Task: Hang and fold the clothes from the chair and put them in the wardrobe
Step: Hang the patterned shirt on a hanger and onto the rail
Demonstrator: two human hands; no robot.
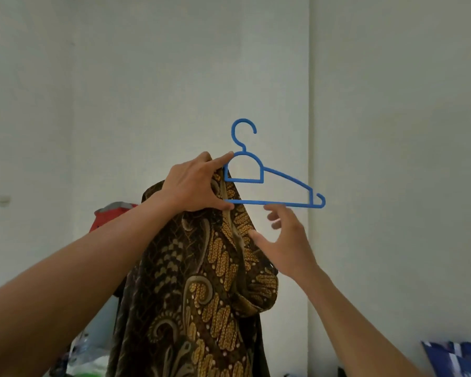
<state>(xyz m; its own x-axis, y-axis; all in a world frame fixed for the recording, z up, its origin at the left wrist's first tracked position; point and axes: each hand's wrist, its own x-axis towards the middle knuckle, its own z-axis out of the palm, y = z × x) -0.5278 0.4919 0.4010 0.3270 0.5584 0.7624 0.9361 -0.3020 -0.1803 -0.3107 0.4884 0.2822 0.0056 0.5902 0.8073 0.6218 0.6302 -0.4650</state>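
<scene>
Half the blue hanger [262, 175] is hiding under the batik shirt [210, 281], held high before the far wall [392, 104]. The left hand [195, 183] is clamping both. The right hand [288, 240] is hovering below, fingers spread; it should be easing fabric over the bare right side.

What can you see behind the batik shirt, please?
Left of the batik shirt, a red and grey cloth peeks out before the pale wall. The shirt covers its rest and whatever supports it.
</scene>
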